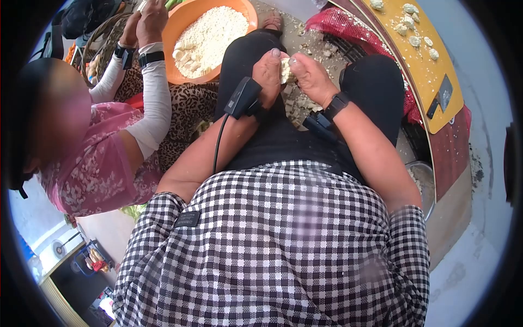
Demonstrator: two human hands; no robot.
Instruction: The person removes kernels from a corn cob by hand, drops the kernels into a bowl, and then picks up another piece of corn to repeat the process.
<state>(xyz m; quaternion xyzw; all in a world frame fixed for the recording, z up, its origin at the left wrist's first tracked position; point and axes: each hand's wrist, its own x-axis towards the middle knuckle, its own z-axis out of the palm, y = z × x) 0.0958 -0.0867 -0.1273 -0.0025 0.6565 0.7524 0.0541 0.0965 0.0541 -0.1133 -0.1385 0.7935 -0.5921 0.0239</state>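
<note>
Between my knees, my left hand [267, 75] and my right hand [314, 80] come together around a short piece of corn cob [287, 72] with pale kernels. Fingers of both hands are closed on it, thumbs on top; the undersides of the hands are hidden. Beyond my left hand is an orange basin [250, 15] heaped with loose pale kernels [215, 35], with a few larger chunks at its near side. Below the cob, pale scraps [297, 109] lie scattered on the floor between my legs.
At the right, a yellow board [444, 71] bears several pieces of corn cob [403, 28] and a cleaver [442, 98]. A red mesh sack [348, 30] lies beside the board. Close on my left sits a co-worker [103, 147], hands raised near the basin. A metal bowl [425, 177] stands at lower right.
</note>
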